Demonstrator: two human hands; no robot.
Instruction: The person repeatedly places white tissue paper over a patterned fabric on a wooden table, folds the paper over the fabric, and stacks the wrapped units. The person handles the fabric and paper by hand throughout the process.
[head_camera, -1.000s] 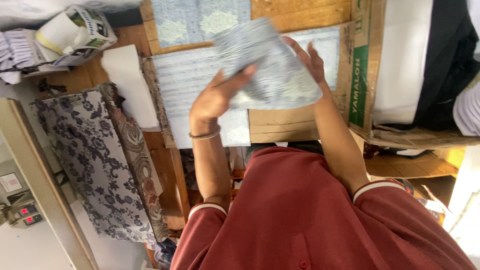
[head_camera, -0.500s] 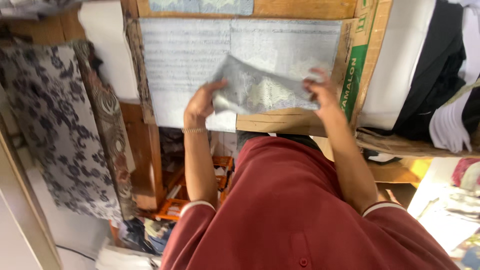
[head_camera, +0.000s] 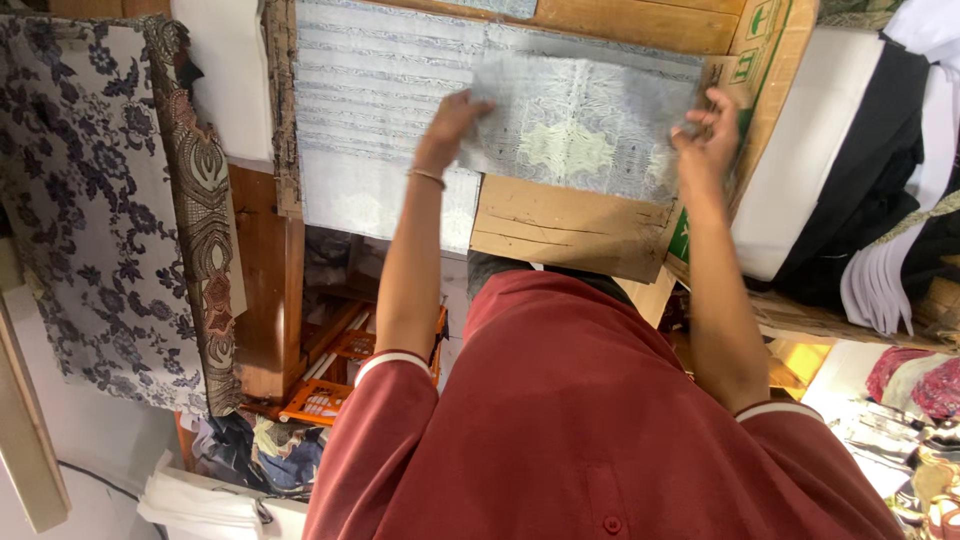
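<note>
A folded piece of pale grey patterned fabric (head_camera: 585, 130) is stretched flat between both my hands over a wooden work table (head_camera: 570, 225). My left hand (head_camera: 450, 125) pinches its left edge; a thin bracelet sits on that wrist. My right hand (head_camera: 708, 135) grips its right edge near a cardboard box. Underneath lies a larger sheet of the same grey striped fabric (head_camera: 385, 110), spread over the table and hanging over its near edge. My dark red shirt fills the lower part of the view.
A dark floral cloth with a brown patterned border (head_camera: 110, 200) hangs at the left. A cardboard box (head_camera: 770, 60) stands at the right, beside white foam and black and white garments (head_camera: 890, 180). Orange plastic crates (head_camera: 330, 390) and cloth scraps lie under the table.
My hands have spread the folded fabric out wider and flatter, moving apart to its two edges. The view has shifted closer to the table.
</note>
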